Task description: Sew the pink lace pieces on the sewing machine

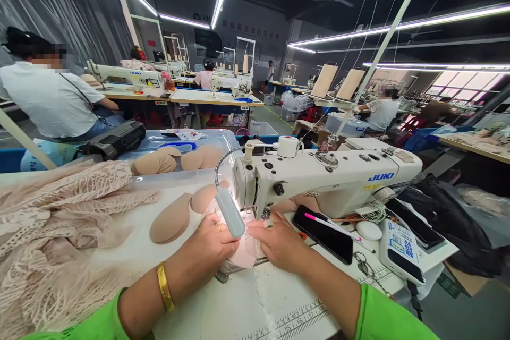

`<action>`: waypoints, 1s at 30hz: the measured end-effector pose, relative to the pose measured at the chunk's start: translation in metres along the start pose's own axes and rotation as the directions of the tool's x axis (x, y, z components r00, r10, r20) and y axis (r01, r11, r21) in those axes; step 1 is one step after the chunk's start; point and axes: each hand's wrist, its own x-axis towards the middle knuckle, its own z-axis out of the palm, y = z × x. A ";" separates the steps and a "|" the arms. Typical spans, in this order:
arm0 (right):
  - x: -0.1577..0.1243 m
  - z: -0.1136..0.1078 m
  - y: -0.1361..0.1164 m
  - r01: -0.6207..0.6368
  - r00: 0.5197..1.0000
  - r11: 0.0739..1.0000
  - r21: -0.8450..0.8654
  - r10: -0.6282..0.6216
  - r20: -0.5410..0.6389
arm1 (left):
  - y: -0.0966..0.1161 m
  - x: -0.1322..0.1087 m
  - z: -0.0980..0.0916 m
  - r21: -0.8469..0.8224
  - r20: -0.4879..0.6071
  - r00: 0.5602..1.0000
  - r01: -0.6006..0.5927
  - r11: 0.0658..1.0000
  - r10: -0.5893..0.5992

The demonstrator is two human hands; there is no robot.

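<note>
Under the needle end of a white sewing machine [314, 175] lies a pale pink fabric piece [246, 256], lit by a small gooseneck lamp [230, 213] that covers part of it. My left hand [213, 247] grips the piece's left edge, thumb and fingers closed; the lamp head hides some fingertips. From the other side, my right hand [282, 244] pinches the fabric close to the presser foot, its index finger and thumb on the cloth. Beige moulded cups [171, 219] rest left of my left hand, one partly behind the lamp.
Cream lace fabric [59, 244] is heaped at left. Stacked beige pads [157, 161] sit on a clear plastic box lid [219, 143]. Right of the machine bed are a black phone [324, 236], a pink-tipped pen [319, 219] and a white power bank [402, 252]. Co-workers sit at other machines.
</note>
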 end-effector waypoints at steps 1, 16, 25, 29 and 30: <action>0.000 0.001 0.000 -0.005 1.000 1.000 -0.003 0.005 0.005 | -0.001 0.001 -0.002 0.002 0.011 1.000 -0.015 1.000 0.015; 0.001 0.007 0.003 -0.044 0.999 0.999 0.009 0.044 -0.003 | -0.005 0.000 0.001 0.047 0.004 1.000 0.026 0.999 -0.026; -0.003 0.004 0.002 -0.018 0.996 0.999 0.035 0.021 -0.083 | -0.008 -0.003 0.003 0.039 0.061 0.995 0.074 0.997 -0.076; -0.001 0.002 0.001 -0.041 0.985 0.997 0.064 0.051 -0.162 | -0.009 -0.002 0.005 0.035 0.055 0.996 0.072 0.997 -0.074; 0.000 0.001 0.001 -0.045 0.984 0.996 0.074 0.056 -0.167 | -0.009 -0.002 0.006 0.034 0.048 0.996 0.070 0.997 -0.072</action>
